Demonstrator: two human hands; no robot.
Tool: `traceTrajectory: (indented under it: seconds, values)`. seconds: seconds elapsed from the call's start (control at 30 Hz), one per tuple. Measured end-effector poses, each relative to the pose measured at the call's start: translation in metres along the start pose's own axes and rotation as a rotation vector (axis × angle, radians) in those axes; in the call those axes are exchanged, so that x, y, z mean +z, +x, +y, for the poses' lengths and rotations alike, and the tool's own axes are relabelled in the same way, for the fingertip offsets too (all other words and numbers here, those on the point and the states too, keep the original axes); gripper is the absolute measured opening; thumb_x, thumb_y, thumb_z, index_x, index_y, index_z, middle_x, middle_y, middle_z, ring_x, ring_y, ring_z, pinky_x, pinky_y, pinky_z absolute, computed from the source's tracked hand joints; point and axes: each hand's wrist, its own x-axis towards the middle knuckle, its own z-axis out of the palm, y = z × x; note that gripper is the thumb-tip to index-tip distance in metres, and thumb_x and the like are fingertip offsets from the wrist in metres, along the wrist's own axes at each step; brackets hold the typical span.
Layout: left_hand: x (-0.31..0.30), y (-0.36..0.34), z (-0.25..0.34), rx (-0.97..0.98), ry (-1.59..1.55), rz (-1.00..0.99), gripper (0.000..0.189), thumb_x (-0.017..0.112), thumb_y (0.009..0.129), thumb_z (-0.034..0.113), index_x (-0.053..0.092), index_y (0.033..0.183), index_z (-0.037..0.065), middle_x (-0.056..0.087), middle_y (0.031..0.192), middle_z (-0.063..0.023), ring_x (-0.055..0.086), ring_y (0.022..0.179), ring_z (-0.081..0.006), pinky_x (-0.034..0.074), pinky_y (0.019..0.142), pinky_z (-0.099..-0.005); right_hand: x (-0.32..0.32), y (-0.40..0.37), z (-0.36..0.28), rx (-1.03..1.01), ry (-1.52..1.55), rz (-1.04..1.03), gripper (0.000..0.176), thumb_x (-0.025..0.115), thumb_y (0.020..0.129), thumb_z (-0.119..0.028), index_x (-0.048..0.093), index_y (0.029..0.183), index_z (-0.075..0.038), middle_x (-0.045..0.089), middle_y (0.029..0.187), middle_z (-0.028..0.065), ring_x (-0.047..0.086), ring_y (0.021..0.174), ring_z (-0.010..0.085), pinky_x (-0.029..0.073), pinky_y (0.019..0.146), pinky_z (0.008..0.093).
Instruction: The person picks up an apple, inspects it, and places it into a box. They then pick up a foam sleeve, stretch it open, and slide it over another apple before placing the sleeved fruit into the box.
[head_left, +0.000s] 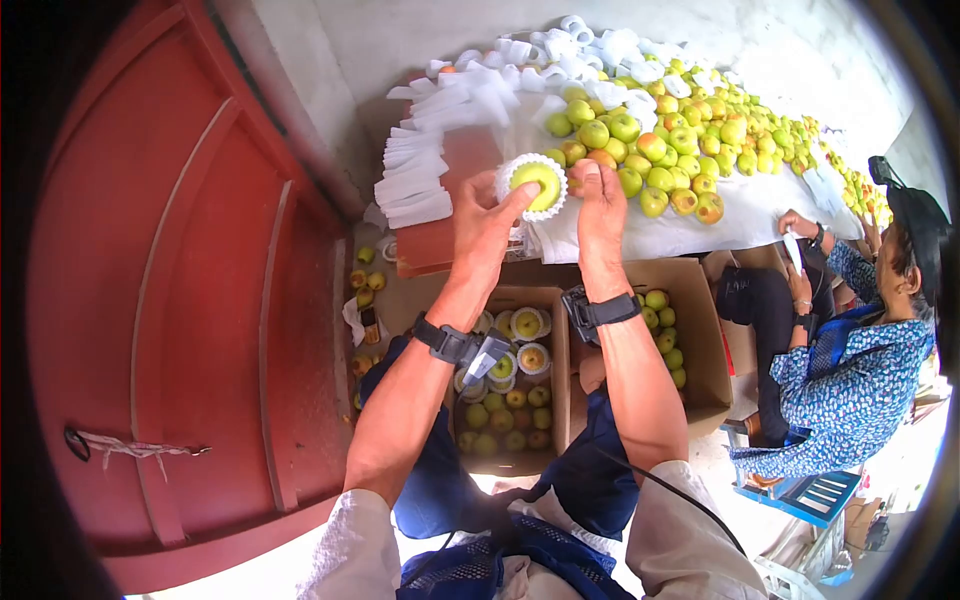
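Observation:
My left hand (482,228) is closed around a yellow-green apple (536,183) that sits in a white foam net sleeve (507,180). The thumb presses on the apple's face. Just to the right of it, my right hand (603,215) has its fingers drawn together near the sleeve's edge; what they hold, if anything, is hidden. Beyond both hands, a large heap of green and reddish apples (690,150) lies on the white-covered table (575,238). Flattened white foam sleeves (412,180) are stacked at the table's left side.
Below my hands stands a cardboard box (560,375) with bare and sleeved apples. A second apple box (708,340) is to its right. A red door (170,300) borders the left. Loose apples (367,285) lie on the floor. A co-worker (850,370) sits at the right.

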Motion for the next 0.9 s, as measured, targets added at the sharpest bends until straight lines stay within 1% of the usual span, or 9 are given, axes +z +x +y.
traceTrajectory:
  seconds: [0.07,0.1,0.27,0.37,0.43,0.5,0.57,0.67,0.9]
  values:
    - [-0.004,0.002,-0.002,0.021,-0.017,0.003,0.062,0.085,0.083,0.019,0.048,0.125,-0.005,0.064,0.115,-0.0144,0.064,0.100,-0.0176,0.054,0.087,-0.0311,-0.007,-0.003,-0.009,-0.043,-0.084,-0.108,0.027,0.059,0.100,-0.017,0.062,0.119,0.001,0.066,0.110,0.0091,0.059,0.098,0.0174,0.048,0.090,0.0339]
    - [-0.007,0.004,-0.003,-0.012,-0.049,-0.022,0.064,0.085,0.082,0.018,0.047,0.127,-0.006,0.064,0.117,-0.0149,0.064,0.104,-0.0188,0.053,0.090,-0.0320,-0.006,-0.008,-0.015,-0.042,-0.083,-0.113,0.027,0.059,0.100,-0.017,0.062,0.119,0.001,0.066,0.110,0.0091,0.059,0.098,0.0174,0.048,0.090,0.0339]
    - [-0.018,0.006,-0.003,-0.066,-0.036,-0.062,0.069,0.085,0.081,0.015,0.046,0.133,-0.009,0.063,0.120,-0.0162,0.063,0.110,-0.0209,0.052,0.094,-0.0339,-0.003,-0.032,-0.046,-0.142,-0.290,-0.423,0.045,0.072,0.089,-0.012,0.059,0.132,-0.005,0.059,0.128,0.0092,0.055,0.114,0.0222,0.044,0.102,0.0349]
    - [-0.018,0.004,0.003,-0.094,0.022,-0.058,0.068,0.085,0.081,0.015,0.048,0.132,-0.009,0.064,0.121,-0.0163,0.063,0.110,-0.0210,0.052,0.095,-0.0341,-0.004,-0.031,-0.045,-0.136,-0.256,-0.456,0.051,0.074,0.087,-0.012,0.058,0.135,-0.006,0.058,0.131,0.0110,0.053,0.119,0.0237,0.043,0.104,0.0356]
    - [-0.017,0.000,0.009,-0.115,0.024,-0.123,0.060,0.085,0.084,0.020,0.053,0.128,-0.005,0.061,0.123,-0.0133,0.058,0.115,-0.0198,0.045,0.101,-0.0350,-0.007,-0.028,-0.045,-0.131,-0.240,-0.489,0.053,0.074,0.087,-0.012,0.058,0.136,-0.006,0.057,0.133,0.0107,0.052,0.121,0.0234,0.043,0.103,0.0356]
    - [-0.016,-0.002,0.017,-0.103,0.000,-0.164,0.058,0.084,0.084,0.019,0.054,0.128,-0.004,0.061,0.121,-0.0127,0.058,0.114,-0.0194,0.045,0.101,-0.0347,-0.010,-0.027,-0.046,-0.124,-0.225,-0.520,0.054,0.075,0.087,-0.013,0.057,0.138,-0.007,0.056,0.134,0.0105,0.051,0.123,0.0231,0.044,0.103,0.0355]
    - [-0.018,-0.002,0.019,-0.090,-0.025,-0.204,0.055,0.083,0.085,0.019,0.055,0.127,-0.004,0.062,0.120,-0.0121,0.057,0.114,-0.0190,0.045,0.101,-0.0344,-0.011,-0.026,-0.046,0.005,-0.094,-0.516,0.058,0.077,0.086,-0.014,0.056,0.140,-0.009,0.055,0.136,0.0092,0.049,0.125,0.0221,0.045,0.101,0.0348]
    - [-0.022,0.004,0.013,-0.112,-0.002,-0.213,0.053,0.082,0.086,0.017,0.055,0.127,-0.003,0.063,0.119,-0.0114,0.057,0.113,-0.0180,0.044,0.102,-0.0342,-0.013,-0.025,-0.045,0.008,-0.094,-0.528,0.058,0.077,0.086,-0.014,0.057,0.141,-0.010,0.054,0.137,0.0078,0.049,0.124,0.0208,0.046,0.098,0.0336]
    - [-0.029,0.008,0.011,-0.165,-0.062,-0.265,0.039,0.078,0.091,0.026,0.064,0.121,0.005,0.066,0.113,-0.0030,0.058,0.103,-0.0124,0.045,0.090,-0.0307,-0.009,-0.030,-0.043,-0.003,-0.055,-0.467,0.058,0.078,0.085,-0.012,0.058,0.139,-0.009,0.056,0.134,0.0077,0.051,0.120,0.0203,0.046,0.097,0.0328]
